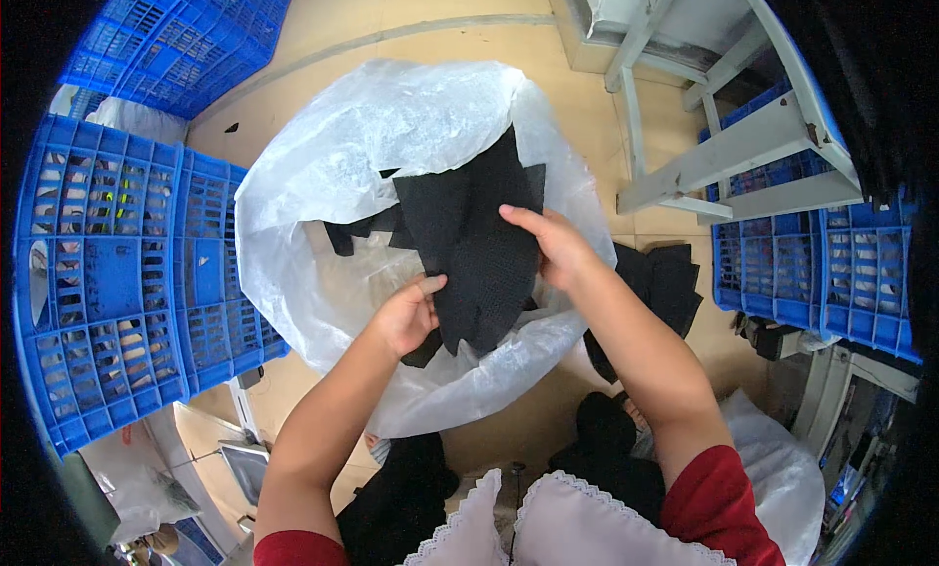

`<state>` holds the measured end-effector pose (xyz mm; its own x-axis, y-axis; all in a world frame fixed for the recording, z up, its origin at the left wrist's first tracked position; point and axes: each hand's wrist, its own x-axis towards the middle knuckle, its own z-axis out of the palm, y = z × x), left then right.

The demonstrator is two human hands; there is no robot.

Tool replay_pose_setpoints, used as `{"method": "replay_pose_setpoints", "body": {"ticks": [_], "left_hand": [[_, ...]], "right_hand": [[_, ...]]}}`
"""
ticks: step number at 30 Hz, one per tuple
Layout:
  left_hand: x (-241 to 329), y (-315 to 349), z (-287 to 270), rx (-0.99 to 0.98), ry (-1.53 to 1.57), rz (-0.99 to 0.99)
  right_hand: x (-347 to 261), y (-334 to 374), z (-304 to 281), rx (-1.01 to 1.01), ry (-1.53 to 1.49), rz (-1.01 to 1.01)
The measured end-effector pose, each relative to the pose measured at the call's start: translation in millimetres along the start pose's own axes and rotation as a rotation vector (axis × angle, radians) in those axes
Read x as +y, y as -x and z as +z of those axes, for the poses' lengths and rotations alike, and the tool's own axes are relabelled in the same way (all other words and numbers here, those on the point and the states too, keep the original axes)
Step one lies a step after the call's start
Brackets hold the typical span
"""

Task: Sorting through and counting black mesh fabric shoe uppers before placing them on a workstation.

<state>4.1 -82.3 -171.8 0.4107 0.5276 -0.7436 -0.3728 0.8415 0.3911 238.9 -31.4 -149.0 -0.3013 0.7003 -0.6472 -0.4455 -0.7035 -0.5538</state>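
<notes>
Between my two hands is a stack of black fabric pieces (469, 238), held over the mouth of a large translucent white plastic bag (333, 155). My left hand (409, 316) grips the lower left edge, its thumb on top of the cloth. On the right edge, higher up, my right hand (558, 248) is closed with its thumb across the top; its other fingers are hidden beneath. More black scraps lie inside the bag, partly under the held pieces. Another pile of black fabric (660, 287) rests on the floor just right of the bag.
Blue plastic crates (98, 272) stand along the left, with more blue crates (782, 263) at the right. A grey-white wooden stool frame (724, 155) is at the upper right. Near my right leg sits another whitish plastic bag (773, 468). A small dark scrap (232, 128) lies on the tiled floor.
</notes>
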Motion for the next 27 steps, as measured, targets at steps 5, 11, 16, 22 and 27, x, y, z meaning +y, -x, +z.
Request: {"method": "replay_pose_setpoints", "body": {"ticks": [5, 11, 16, 22, 27], "left_hand": [[19.6, 18.1, 24.2, 0.052, -0.061, 0.184], [68.2, 28.2, 4.7, -0.063, -0.290, 0.294], [49.9, 5.3, -35.8, 0.218, -1.423, 0.073], [38.0, -34.1, -19.2, 0.413, -1.852, 0.088], [12.5, -58.4, -27.7, 0.503, -1.730, 0.066]], "right_hand": [[-12.7, 14.9, 2.1, -0.034, 0.070, -0.074], [-64.3, 83.3, 0.5, 0.125, 0.498, -0.350], [-58.3, 174.0, -87.6, 0.357, 0.386, -0.439], [39.8, 211.4, -222.3, 0.778, 0.068, -0.144], [77.9, 202.5, -266.5, 0.805, 0.071, -0.266]]}}
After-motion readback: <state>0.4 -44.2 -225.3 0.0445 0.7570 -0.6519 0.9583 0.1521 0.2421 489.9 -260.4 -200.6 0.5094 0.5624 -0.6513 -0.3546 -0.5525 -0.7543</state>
